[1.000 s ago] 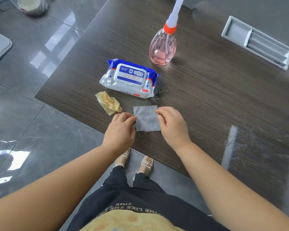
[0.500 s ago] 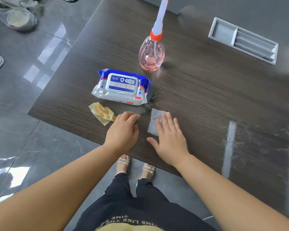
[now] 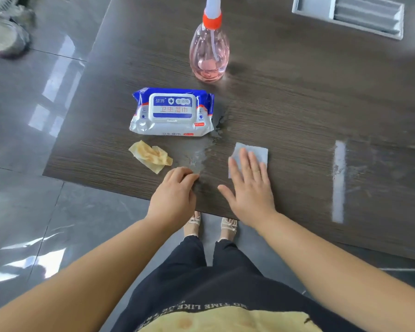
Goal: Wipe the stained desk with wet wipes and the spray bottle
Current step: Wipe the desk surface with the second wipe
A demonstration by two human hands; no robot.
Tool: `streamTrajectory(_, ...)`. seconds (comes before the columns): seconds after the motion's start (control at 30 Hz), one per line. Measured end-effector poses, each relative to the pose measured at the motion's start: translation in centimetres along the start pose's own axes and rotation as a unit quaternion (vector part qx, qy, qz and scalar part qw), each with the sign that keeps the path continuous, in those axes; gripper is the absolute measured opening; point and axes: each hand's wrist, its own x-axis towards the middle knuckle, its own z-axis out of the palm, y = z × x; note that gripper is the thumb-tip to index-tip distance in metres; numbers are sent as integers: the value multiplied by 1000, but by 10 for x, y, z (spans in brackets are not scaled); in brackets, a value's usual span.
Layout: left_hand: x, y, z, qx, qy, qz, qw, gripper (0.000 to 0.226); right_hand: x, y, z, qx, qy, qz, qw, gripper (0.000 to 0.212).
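A dark wood-grain desk point(image 3: 297, 104) fills the view. On it, my right hand point(image 3: 247, 185) presses flat with straight fingers on a pale wet wipe point(image 3: 259, 150), which shows past my fingertips. My left hand point(image 3: 174, 195) rests on the desk near its front edge, fingers loosely curled and holding nothing. A wet smear point(image 3: 201, 154) lies between the hands and the blue-and-white wet wipe pack point(image 3: 173, 112). The pink spray bottle point(image 3: 209, 52) with an orange collar stands upright behind the pack.
A crumpled yellow-stained used wipe point(image 3: 151, 156) lies left of my left hand. A grey cable tray point(image 3: 350, 14) is set into the desk at the back right. Glossy grey floor tiles point(image 3: 46, 116) lie to the left, with bagged items point(image 3: 5, 37) at the far left.
My right hand went from pinching the wipe's edge to lying flat on it, and has slid it to the right. My left hand let go of the wipe and stayed near the desk edge.
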Motion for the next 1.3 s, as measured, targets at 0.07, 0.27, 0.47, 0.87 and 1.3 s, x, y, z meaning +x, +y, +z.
streamTrajectory(0.07,2,-2,1,-13,11,3,1000,33,-11,-42,12,6,-9,-28,1000,70)
streamTrajectory(0.27,-1,-2,3,17,-19,22,999,38,-51,1,14,-14,8,-78,997,62)
streamTrajectory(0.47,-2,9,11,23,-8,-10,1000,40,-43,-30,15,-2,-21,-15,1000,71)
streamTrajectory(0.87,-2,26,24,70,3,-53,996,44,-61,-20,12,5,-53,-77,996,78)
streamTrajectory(1.3,6,45,25,88,-3,-58,994,40,-77,28,10,-10,-24,-53,998,71)
